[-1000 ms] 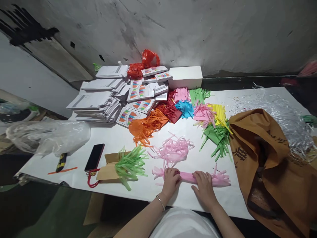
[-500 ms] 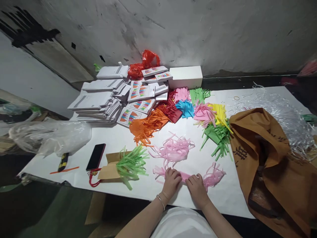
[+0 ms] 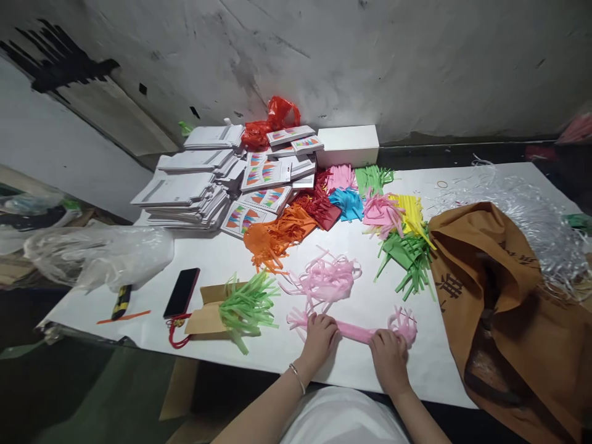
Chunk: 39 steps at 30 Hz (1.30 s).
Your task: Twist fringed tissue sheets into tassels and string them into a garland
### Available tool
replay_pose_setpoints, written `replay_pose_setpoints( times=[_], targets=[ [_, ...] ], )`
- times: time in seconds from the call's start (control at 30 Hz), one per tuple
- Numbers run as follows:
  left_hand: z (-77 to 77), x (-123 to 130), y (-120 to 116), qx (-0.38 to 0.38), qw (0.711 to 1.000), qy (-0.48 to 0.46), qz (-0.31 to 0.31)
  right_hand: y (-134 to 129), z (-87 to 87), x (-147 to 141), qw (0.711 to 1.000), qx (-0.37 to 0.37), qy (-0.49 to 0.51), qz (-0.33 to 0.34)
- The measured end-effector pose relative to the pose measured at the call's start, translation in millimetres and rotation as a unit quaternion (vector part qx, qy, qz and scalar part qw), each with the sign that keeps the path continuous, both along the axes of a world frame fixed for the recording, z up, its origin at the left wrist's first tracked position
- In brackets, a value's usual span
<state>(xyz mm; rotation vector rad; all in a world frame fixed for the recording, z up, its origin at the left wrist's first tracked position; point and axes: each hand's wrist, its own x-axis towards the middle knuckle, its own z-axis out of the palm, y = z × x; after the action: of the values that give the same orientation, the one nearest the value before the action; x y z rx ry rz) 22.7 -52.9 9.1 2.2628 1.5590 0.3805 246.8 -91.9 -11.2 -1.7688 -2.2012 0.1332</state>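
Observation:
A pink tissue-paper tassel lies stretched sideways on the white table near its front edge, its middle a flat band and both ends fringed. My left hand has curled fingers on the band's left part, beside the left fringe. On the right part, my right hand grips the band where the other fringe begins. Both sets of fingertips are partly hidden. Just beyond the hands is a loose heap of pink paper strips.
To the left lie a green fringe on brown card, a phone and a yellow-black cutter. Bundles of coloured tassels, such as orange ones, and stacks of white packets fill the back. A brown bag stands right.
My right hand has slid to the right along the pink tassel, so more of the flat band shows between my hands. My left hand has stayed nearly in place.

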Motion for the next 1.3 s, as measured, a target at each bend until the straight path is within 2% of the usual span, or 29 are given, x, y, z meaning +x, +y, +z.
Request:
replay_pose_setpoints(
  times=[0.2,0.4,0.47,0.57,0.63,0.73,0.8,0.9,0.97,1.07,1.2,1.3],
  targets=[
    [6.4,24.1,17.9,-0.021,0.994,0.085,0.058,11.0,1.0,-6.2,0.997,-0.012,-0.039,-0.061],
    [7.8,27.3,22.5,-0.036,0.988,0.137,0.068,10.6,-6.8,-3.4,0.996,0.020,-0.019,-0.082],
    [7.4,27.0,22.2,-0.036,0.987,0.143,0.063,8.3,-10.2,-11.0,0.999,0.038,-0.003,-0.039],
    [6.2,25.0,22.2,-0.030,0.988,0.145,0.053,4.0,-18.1,-29.1,0.994,0.047,0.015,0.101],
    [5.0,20.8,21.8,-0.020,0.988,0.141,0.050,1.1,-25.0,-38.9,0.985,0.039,0.018,0.164],
    [1.8,10.4,17.3,0.005,0.991,0.128,0.032,-2.7,-36.5,-44.2,0.983,0.024,0.018,0.183],
    [-2.1,3.5,10.3,0.017,0.994,0.108,-0.031,-4.3,-43.9,-44.3,0.982,0.015,0.019,0.188],
    [-10.2,-1.9,-2.9,0.019,0.984,0.075,-0.159,-5.6,-51.3,-44.3,0.981,0.005,0.020,0.191],
    [-16.0,-2.7,-10.0,0.021,0.977,0.065,-0.200,-7.0,-52.3,-41.5,0.982,0.004,0.018,0.190],
    [-23.8,-3.2,-15.1,0.027,0.976,0.065,-0.205,-12.2,-48.4,-25.9,0.986,0.012,0.011,0.163],
    [-31.2,-4.6,-15.2,0.032,0.980,0.065,-0.186,-22.4,-41.6,4.9,0.996,0.034,0.004,0.088],
    [-32.9,-2.5,-14.6,0.037,0.984,0.063,-0.165,-24.3,-39.5,8.7,0.996,0.049,0.003,0.070]
  ],
)
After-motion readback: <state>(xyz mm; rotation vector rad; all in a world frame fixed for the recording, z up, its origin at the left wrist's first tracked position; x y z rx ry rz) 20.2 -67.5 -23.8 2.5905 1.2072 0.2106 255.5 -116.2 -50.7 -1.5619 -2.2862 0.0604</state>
